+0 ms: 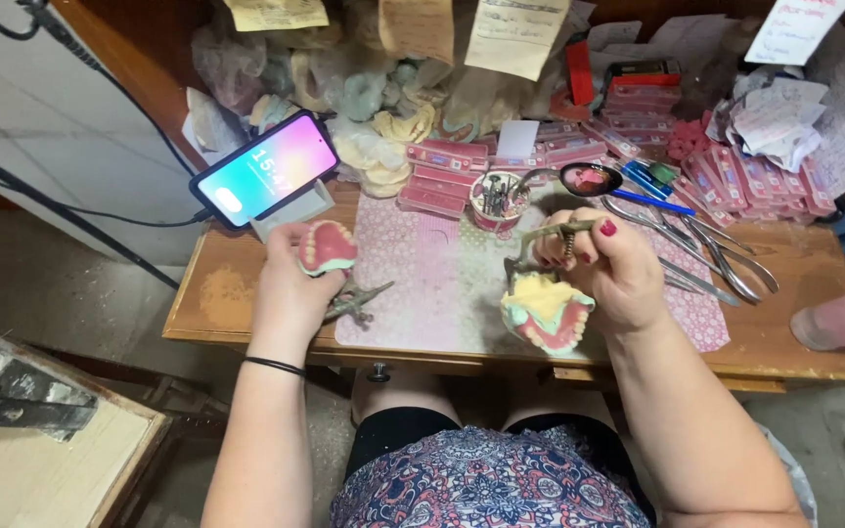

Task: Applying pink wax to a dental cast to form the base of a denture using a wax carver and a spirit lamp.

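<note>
My left hand [290, 284] holds a pink wax denture with white teeth [327, 246] above the left part of the wooden table [217, 293]. My right hand [610, 266] grips a metal articulator frame [552, 235] carrying a second pink denture on a green and yellow plaster model [546, 311], held over the table's front edge. A small metal hinged part [356, 301] lies on the pink patterned mat [432, 279] just right of my left hand.
A lit phone [264, 168] leans on a stand at the back left. Stacks of pink tooth cards [442, 176], a small cup of tools [498, 198], a spoon [589, 179], pliers and forceps [706, 249], plaster casts and paper notes crowd the back. A pink bottle [843, 318] lies right.
</note>
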